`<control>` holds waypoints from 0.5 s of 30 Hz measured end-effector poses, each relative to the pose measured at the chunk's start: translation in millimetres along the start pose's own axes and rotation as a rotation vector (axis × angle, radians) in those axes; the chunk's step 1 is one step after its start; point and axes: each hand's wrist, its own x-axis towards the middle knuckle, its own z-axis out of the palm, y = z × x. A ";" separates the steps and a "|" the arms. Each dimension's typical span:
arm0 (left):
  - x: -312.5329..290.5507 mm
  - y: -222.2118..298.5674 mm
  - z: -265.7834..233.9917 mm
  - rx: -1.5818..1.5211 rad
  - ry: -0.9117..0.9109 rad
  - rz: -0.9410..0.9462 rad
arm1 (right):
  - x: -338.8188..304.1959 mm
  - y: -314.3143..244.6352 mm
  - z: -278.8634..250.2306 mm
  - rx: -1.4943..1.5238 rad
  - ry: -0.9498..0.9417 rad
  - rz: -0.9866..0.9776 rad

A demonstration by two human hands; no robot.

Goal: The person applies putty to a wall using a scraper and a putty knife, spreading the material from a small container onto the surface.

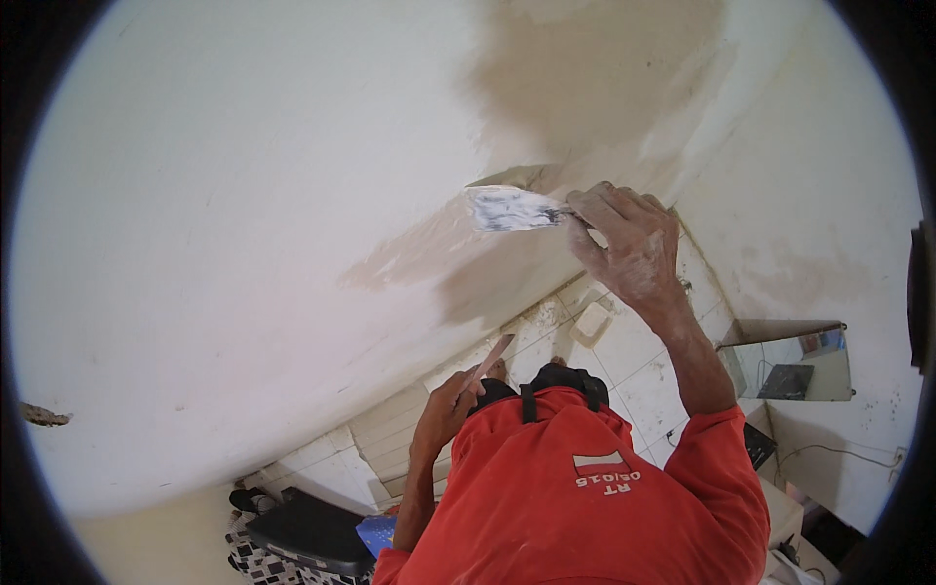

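Up against the white wall [244,244], my right hand [639,249] grips a putty knife [515,209]. White paste smears its wide blade, which lies at or close to the wall beside a beige-brown patch [595,78]. Pale dust coats the fingers. Lower down, near my waist, my left hand [447,414] is closed around a thin flat blade [492,359] that points up and to the right; its handle end is hidden in the fingers. A lighter tan smear [409,249] runs down the wall to the left of the putty knife.
A cream plastic tub [592,325] sits on the white tiled floor [634,341]. A mirror [804,366] juts out on the right, above a cable [838,448]. At lower left stand a black padded object [317,531] and a blue item [377,534]. The left wall has a hole [44,414].
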 end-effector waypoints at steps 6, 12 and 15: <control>9.5 -2.0 1.1 0.019 -0.013 -0.019 | 5.8 28.3 2.3 0.024 -0.027 0.012; 14.0 -1.7 2.1 0.044 -0.008 -0.013 | 13.8 61.1 7.0 0.019 -0.064 0.019; 15.1 -7.9 3.6 0.050 -0.007 -0.068 | 16.6 73.1 5.4 0.038 -0.113 0.053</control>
